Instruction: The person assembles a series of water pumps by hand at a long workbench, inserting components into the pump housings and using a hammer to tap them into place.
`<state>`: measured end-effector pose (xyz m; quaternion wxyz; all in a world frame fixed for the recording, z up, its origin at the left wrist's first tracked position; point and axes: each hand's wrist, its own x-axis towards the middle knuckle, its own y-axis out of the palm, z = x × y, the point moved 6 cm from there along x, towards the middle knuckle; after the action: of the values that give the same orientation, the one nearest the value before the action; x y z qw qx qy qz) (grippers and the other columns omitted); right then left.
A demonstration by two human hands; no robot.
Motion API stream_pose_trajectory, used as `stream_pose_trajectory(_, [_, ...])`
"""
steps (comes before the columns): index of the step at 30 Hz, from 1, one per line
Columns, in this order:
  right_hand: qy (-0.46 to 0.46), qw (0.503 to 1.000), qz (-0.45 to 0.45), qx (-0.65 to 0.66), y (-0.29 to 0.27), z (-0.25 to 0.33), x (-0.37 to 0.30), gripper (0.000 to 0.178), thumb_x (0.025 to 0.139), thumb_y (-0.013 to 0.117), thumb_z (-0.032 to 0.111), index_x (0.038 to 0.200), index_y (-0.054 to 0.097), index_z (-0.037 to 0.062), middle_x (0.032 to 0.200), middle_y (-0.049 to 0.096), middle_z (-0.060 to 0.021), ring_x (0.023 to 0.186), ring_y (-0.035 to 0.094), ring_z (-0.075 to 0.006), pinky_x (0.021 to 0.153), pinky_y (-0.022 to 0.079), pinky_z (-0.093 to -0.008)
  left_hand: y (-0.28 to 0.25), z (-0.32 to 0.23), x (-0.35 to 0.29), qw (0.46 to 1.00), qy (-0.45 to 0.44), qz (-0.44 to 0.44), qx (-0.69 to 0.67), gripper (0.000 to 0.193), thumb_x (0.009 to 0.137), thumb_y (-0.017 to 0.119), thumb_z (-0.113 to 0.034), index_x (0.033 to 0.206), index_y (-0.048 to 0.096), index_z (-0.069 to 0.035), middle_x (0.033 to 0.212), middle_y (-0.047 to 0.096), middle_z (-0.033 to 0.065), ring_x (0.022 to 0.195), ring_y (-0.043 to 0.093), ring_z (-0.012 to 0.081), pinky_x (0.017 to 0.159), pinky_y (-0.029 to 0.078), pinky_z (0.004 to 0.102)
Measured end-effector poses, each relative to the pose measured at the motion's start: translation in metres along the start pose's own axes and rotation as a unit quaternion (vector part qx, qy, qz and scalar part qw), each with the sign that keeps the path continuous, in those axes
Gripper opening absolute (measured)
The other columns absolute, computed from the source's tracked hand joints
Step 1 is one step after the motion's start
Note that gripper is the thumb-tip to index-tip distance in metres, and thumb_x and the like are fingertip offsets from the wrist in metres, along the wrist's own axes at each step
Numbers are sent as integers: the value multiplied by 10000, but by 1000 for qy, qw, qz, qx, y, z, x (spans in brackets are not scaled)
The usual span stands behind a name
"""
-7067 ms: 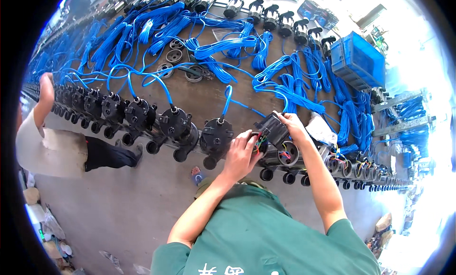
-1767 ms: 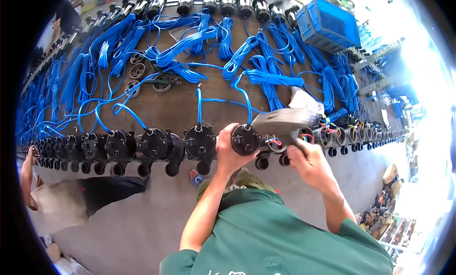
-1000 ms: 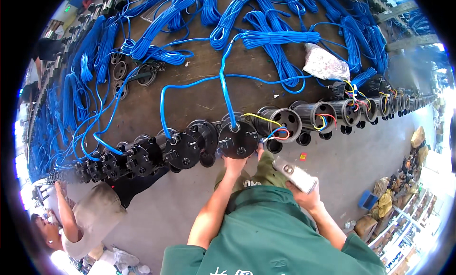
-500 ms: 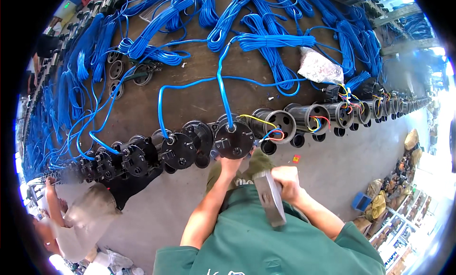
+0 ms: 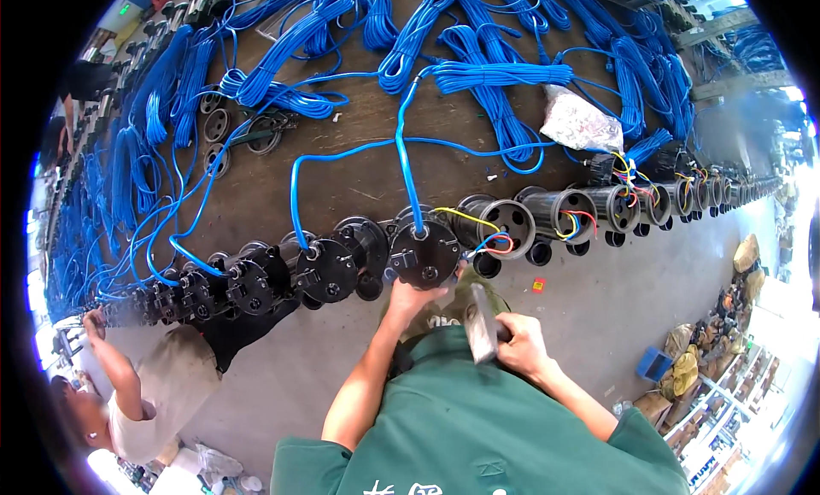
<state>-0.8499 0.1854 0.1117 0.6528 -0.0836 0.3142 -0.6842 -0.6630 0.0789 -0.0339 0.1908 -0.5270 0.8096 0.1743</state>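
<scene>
At the bench's near edge, a black round end cap (image 5: 424, 254) with a blue cable (image 5: 405, 153) rising from its top sits on a black cylinder. My left hand (image 5: 413, 295) is closed at the cap's lower edge, its fingertips partly hidden beneath it. My right hand (image 5: 523, 345) grips the dark handle of a hammer with a blocky grey metal head (image 5: 481, 328). The hammer is held in front of my green shirt, apart from the cap. Just right of the cap, an uncapped cylinder (image 5: 504, 226) shows yellow, blue and red wires.
More capped cylinders (image 5: 326, 271) line the edge leftward; open ones (image 5: 615, 209) with loose wires run rightward. Bundled blue cables (image 5: 504, 76) and a white plastic bag (image 5: 582, 119) lie on the brown bench (image 5: 359, 183). Another person (image 5: 162, 384) works at the left.
The hammer in my right hand has swung, its head now turned more edge-on and higher toward the cap. My left hand stays at the cap. The view has shifted slightly.
</scene>
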Motion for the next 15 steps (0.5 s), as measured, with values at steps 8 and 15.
stream_pose_trajectory(8, [-25,999,18,34,-30,15,18,196,780,675,23,970,654,-20,711,621,-234,625,622,-426,593,509,-409,12,11,0,964,173,-116,163,504,799,846,-36,1266,657,-27,1127,687,41,991,623,187,911,516,355])
stream_pose_trajectory(15, [39,998,41,13,-63,57,33,181,930,745,134,1053,705,8,646,614,-157,510,543,-243,555,477,-365,6,-52,-19,971,142,-88,171,651,756,892,-81,1338,608,-18,1240,677,101,1156,646,240,1014,518,406])
